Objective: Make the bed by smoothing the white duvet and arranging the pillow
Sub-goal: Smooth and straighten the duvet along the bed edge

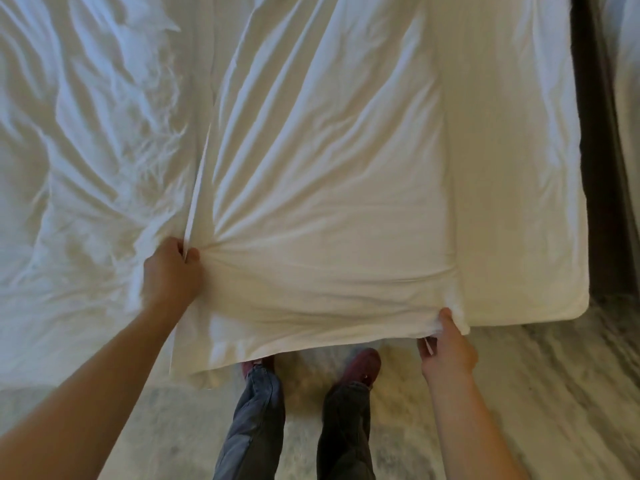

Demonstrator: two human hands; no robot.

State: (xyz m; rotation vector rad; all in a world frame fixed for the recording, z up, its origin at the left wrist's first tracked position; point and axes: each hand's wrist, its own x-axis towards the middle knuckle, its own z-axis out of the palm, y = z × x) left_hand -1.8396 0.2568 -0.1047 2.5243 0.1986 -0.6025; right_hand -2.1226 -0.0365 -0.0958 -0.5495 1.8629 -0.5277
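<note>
A white duvet (322, 174) lies across the bed, its near edge hanging over the bed's side in front of me. My left hand (169, 271) grips a bunched fold at the duvet's left edge, and creases fan out from that grip. My right hand (446, 344) pinches the duvet's near right corner at the bed's edge. To the left lies more rumpled white bedding (86, 150). On the right a strip of bare mattress (519, 168) shows. No pillow is in view.
My legs in dark jeans and dark red shoes (360, 365) stand on a pale mottled carpet (519, 393) close to the bed. A dark gap (595, 150) runs along the right side of the mattress.
</note>
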